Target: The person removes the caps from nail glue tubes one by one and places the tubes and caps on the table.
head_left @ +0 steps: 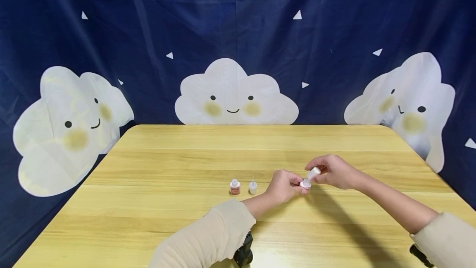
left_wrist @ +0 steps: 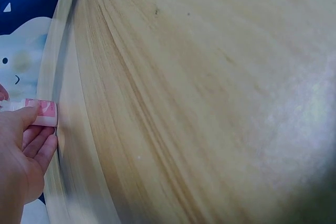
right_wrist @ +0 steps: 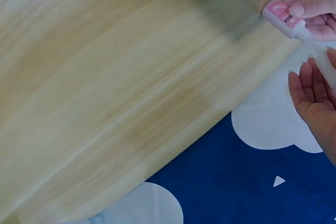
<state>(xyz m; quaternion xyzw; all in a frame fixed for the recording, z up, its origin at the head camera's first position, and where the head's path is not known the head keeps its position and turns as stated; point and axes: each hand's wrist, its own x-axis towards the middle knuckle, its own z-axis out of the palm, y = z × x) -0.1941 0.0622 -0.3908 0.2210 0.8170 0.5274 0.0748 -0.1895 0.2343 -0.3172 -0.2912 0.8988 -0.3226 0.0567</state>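
Note:
Between the thumb and fingers of my left hand (head_left: pixel 283 185) is a small white bottle (head_left: pixel 305 185) with a pink label, its neck uncapped. In the left wrist view the label of this bottle (left_wrist: pixel 47 109) shows beside the thumb. My right hand (head_left: pixel 336 171) pinches a white cap (head_left: pixel 314 173) just above the bottle's mouth, tilted. The right wrist view shows the cap (right_wrist: pixel 326 69) in the fingers, with a pale narrow part between it and the bottle (right_wrist: pixel 283 18). Left of my hands, a second bottle (head_left: pixel 235 187) with a red label stands upright, uncapped.
Next to the second bottle, another white cap (head_left: pixel 253 187) stands on the wooden table (head_left: pixel 167 210), its thin stem pointing up. Behind the table's far edge hangs a dark blue curtain (head_left: pixel 238 24) with white clouds and triangles.

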